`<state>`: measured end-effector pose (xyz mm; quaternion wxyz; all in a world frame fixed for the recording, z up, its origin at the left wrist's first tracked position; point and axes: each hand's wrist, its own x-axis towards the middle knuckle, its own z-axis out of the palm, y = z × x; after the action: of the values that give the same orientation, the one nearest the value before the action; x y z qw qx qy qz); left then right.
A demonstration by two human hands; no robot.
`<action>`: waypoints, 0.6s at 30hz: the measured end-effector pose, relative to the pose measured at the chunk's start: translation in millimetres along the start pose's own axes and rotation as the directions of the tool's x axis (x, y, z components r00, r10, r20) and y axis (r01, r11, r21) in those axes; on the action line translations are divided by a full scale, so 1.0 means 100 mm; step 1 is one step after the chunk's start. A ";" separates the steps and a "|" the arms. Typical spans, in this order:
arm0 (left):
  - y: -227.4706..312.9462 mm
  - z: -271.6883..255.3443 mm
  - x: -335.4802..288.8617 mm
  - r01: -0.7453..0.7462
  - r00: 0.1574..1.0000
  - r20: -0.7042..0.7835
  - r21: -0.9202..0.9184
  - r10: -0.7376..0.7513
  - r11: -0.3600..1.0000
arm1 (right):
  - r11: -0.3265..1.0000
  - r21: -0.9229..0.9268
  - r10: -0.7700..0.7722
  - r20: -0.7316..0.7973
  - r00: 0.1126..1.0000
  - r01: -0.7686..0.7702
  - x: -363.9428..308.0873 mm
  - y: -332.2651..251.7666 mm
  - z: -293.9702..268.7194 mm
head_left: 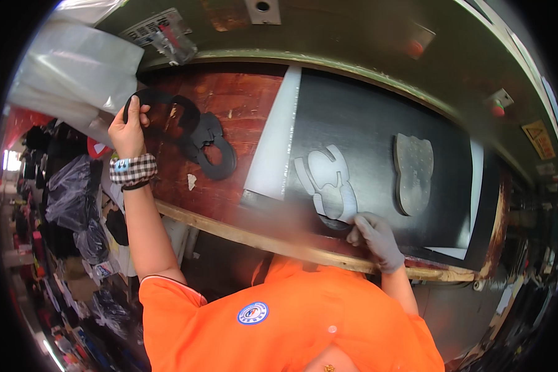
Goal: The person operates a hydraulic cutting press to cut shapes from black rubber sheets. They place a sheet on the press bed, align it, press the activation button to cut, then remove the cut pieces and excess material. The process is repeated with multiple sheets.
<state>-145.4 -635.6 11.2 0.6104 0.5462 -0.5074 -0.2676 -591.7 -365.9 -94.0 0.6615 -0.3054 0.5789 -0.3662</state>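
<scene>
My left hand (129, 127), bare with a checked band at the wrist, is closed on a thin black cut-out piece (158, 97) over the left of the table. The piece's far end is blurred. Beside it, dark grey looped cut-outs (217, 152) lie on the reddish board. My right hand (378, 240), in a grey glove, pinches the lower end of a white curved cut-out piece (347, 198) on the black sheet (372, 136). A bit of black material (333, 224) shows beneath the white piece. To its right lies a grey-brown, wavy-edged block (413, 177), like a cutting die.
A reddish worn board (248, 93) forms the table's left part, with a wooden front edge (279, 248) near me. White sheet (273, 136) shows beside the black one. A green machine beam (341, 37) spans the back. Plastic bags (74, 198) and dark bundles crowd the left.
</scene>
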 end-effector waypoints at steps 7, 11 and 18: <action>-0.22 -0.12 -0.20 -0.323 0.937 0.008 0.393 0.348 0.861 | 0.999 0.033 -0.009 -0.200 0.980 0.016 -0.23 0.05 -0.26; -0.62 0.22 -0.95 -0.727 0.687 0.446 0.425 0.574 0.540 | 1.000 0.018 -0.019 -0.291 0.956 0.025 -0.32 0.12 -0.32; -1.15 0.23 -1.60 -0.589 0.748 0.633 0.496 0.198 0.638 | 1.000 -0.003 0.011 -0.382 0.924 -0.013 -0.51 0.03 -0.51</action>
<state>-194.8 -533.5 -151.8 0.2538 0.5023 -0.8245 -0.0582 -645.0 -320.3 -76.4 0.5375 -0.2266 0.6993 -0.4132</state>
